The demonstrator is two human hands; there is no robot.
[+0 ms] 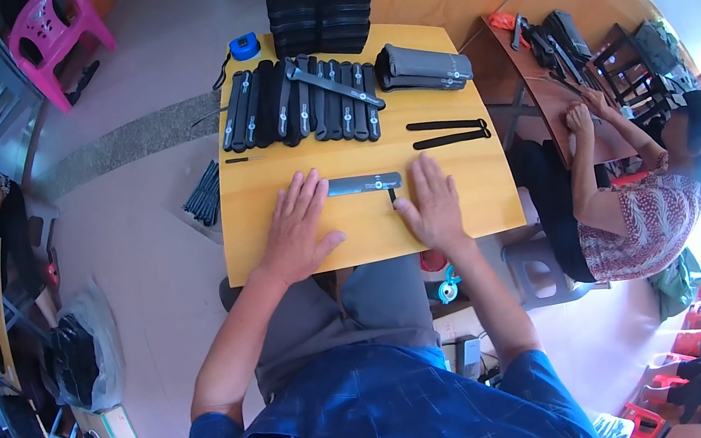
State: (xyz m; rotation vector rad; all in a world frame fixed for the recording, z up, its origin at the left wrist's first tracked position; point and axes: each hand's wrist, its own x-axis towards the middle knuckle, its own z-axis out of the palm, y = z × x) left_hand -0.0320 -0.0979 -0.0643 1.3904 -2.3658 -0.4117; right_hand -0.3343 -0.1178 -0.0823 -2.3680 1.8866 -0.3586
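Note:
A dark grey flat strap with a light printed mark lies crosswise on the yellow table, between my hands. My left hand is spread flat at its left end, with the fingers stretched away from me and covering that end. At the other end lies my right hand, palm down and fingers out. Its thumb is beside a short black tab that hangs below the strap. Neither hand grips anything. Two thin black loop straps lie beyond my right hand.
Behind the strap is a row of similar grey and black straps, with one across the top. Folded grey pieces, a black stack and a blue tape measure stand farther back. A co-worker sits at the right-hand table.

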